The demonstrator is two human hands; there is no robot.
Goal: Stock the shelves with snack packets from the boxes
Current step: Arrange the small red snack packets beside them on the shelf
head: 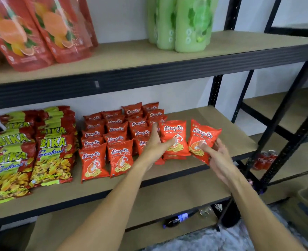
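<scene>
Orange packets: left hand [155, 144] grips one [175, 138], right hand [216, 156] another [203, 140], near shelf [222, 124] front edge; puffy bags could tip rows [113, 134] or slide off.

Your left hand [154, 144] hides the packets behind it; the orange pouches [32, 29] at upper left are cut off and blurred

I see bare board on the middle shelf [227, 127] right of the orange packet rows [120, 134], open to the black upright [215, 91]; leftward, Bika bags [32, 147] block.
</scene>
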